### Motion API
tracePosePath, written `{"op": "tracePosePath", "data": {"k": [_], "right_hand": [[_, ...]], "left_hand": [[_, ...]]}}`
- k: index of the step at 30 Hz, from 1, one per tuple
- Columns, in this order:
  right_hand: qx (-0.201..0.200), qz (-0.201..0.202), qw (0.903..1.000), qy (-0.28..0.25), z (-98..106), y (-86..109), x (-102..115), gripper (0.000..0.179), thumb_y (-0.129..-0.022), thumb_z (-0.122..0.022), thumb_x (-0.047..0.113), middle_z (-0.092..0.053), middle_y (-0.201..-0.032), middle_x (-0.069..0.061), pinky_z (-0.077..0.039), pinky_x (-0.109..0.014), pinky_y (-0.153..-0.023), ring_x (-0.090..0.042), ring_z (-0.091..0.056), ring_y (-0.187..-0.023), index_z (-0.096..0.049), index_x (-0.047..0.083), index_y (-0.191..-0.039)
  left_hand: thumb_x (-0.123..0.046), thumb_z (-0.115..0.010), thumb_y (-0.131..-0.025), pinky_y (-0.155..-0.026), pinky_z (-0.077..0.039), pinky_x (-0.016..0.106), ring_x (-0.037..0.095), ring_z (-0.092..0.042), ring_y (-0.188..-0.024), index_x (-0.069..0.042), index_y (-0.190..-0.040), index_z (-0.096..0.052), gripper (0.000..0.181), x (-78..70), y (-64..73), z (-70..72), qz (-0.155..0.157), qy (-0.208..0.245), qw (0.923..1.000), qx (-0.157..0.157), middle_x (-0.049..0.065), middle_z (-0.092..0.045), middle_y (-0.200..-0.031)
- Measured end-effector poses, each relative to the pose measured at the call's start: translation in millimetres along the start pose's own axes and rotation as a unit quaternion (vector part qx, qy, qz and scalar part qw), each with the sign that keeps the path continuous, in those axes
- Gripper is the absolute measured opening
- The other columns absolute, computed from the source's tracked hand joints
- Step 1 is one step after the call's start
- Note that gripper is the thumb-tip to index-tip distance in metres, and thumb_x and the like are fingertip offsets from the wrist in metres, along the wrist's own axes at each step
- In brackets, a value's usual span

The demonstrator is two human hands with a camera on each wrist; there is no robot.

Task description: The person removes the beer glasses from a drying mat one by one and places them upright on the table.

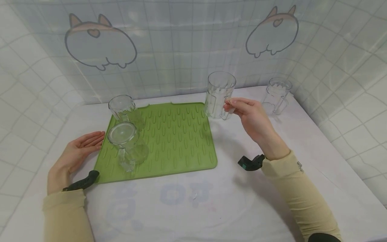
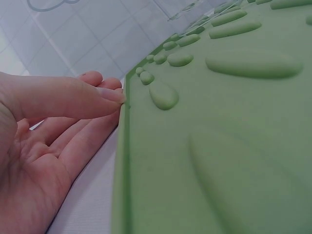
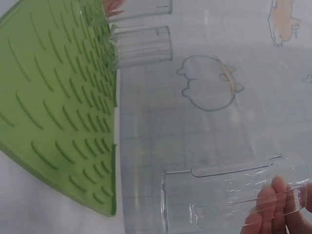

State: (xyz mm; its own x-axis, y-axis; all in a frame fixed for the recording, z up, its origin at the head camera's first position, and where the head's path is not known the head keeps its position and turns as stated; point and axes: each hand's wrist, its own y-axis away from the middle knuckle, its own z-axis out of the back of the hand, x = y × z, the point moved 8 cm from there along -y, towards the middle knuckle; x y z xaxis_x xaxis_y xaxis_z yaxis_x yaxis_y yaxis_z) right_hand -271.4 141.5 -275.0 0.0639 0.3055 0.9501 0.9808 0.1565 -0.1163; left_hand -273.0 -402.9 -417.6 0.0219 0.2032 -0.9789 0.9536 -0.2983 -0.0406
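Slick-looking mug [image 1: 218, 90], narrow hold

Just right of upper centre, it looks stiff, light, easily cracked; the handle [image 1: 231, 113], pinched by the right hand [image 1: 255, 121], seems surest. The left hand [image 1: 79, 149], fingers extended, touches the mat [image 1: 176, 143].

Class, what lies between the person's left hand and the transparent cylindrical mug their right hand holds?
In the head view, a green, ridged, rectangular mat lies there, bearing a nearer transparent cylindrical mug and a farther transparent mug.
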Motion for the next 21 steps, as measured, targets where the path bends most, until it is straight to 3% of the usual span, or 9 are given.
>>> {"op": "tracePosePath", "data": {"k": [21], "right_hand": [[-0.053,-0.01,0.9985,-0.007,36.8,-14.2,-6.8,0.021,-0.091,-0.061,0.008,-0.07,-0.09,-0.008,-0.044,-0.031,-0.094,-0.02,-0.063,-0.086,-0.067,-0.005,-0.105]], "left_hand": [[0.02,-0.042,-0.09,-0.093,-0.05,0.028,0.015,-0.047,-0.126,0.012,-0.144,-0.015,0.061,-0.6,1.8,-2.7,-0.002,-0.002,1.0,0.008,0.014,-0.042,-0.143]]}}
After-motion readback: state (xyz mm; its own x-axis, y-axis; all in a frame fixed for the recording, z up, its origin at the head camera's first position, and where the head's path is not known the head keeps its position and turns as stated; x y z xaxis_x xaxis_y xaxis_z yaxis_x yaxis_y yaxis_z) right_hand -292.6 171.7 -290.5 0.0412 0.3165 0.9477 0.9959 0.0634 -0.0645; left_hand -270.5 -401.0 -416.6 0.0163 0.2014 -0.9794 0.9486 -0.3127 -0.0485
